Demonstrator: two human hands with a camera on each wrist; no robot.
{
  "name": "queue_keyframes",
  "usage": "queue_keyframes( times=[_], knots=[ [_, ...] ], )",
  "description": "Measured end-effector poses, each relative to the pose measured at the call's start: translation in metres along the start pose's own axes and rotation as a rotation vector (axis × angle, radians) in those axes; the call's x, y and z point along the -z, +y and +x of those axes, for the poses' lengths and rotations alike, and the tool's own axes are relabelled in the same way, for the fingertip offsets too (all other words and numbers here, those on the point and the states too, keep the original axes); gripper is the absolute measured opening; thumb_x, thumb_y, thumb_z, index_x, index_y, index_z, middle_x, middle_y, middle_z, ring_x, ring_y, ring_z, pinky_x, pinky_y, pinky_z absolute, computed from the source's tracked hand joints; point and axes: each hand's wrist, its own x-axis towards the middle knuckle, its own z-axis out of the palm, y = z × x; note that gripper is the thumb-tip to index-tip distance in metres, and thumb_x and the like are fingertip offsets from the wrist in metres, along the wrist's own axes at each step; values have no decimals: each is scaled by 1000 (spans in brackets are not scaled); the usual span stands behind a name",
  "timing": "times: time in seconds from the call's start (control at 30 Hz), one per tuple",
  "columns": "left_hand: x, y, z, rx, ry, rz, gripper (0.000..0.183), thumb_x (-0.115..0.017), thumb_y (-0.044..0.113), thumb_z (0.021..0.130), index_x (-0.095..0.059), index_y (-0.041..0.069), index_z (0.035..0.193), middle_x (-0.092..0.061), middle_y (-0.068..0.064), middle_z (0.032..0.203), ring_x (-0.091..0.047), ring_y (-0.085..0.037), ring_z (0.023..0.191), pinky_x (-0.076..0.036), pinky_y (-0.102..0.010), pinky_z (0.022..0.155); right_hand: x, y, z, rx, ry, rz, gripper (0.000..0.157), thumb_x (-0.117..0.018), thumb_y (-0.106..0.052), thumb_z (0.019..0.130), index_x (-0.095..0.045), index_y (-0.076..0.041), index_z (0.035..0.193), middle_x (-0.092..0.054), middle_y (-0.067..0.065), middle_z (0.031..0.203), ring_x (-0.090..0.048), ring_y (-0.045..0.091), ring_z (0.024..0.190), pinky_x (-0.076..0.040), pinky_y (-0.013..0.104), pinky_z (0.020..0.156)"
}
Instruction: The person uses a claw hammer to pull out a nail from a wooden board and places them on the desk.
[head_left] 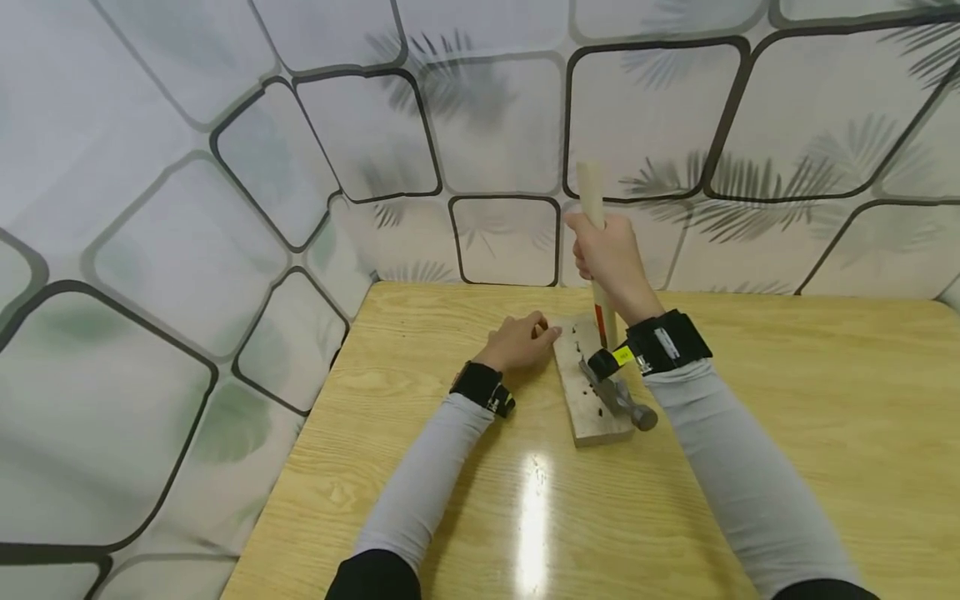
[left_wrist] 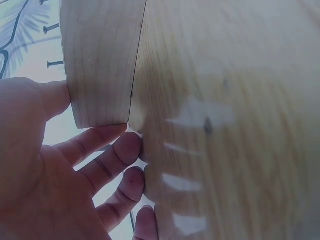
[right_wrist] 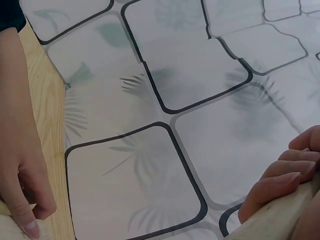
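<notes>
My right hand (head_left: 611,258) grips the pale wooden handle of a claw hammer (head_left: 592,187), which stands nearly upright. The hammer's metal head lies low over a wooden board (head_left: 600,432), its round face toward me; whether the claw holds a nail is hidden. Several dark nails (left_wrist: 51,28) stick out of the board's top face. At the board's far left corner, my left hand (head_left: 517,343) holds the wood, thumb on one side and index finger against another, as the left wrist view shows. In the right wrist view, fingers wrap round the handle (right_wrist: 280,215).
The board rests on a glossy wood-grain table (head_left: 420,358). Behind it and to the left rises a pale wall covering (head_left: 506,242) with dark outlines and leaf prints, close beyond the table's back edge.
</notes>
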Motion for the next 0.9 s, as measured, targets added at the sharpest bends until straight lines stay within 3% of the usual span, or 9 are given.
queue_keyframes(
  times=[0.37,0.9],
  knots=[
    [-3,-1,0,-14,21,-10,46,-37,59,105,-59,23,123,-66,1,105,-52,-25,109,-38,-59,95,1,2,11,2,-1,32,43,-58,-32,102,-44,-12,67,-37,-7,49,-35,6,41,-29,21,40],
    [-3,1,-3,-21,23,-11,45,-37,58,106,-59,22,122,-64,-1,103,-52,-25,104,-38,-59,94,4,-7,-4,102,-7,140,42,-59,-24,102,-45,-9,65,-35,-3,49,-32,10,39,-26,24,39]
  ],
)
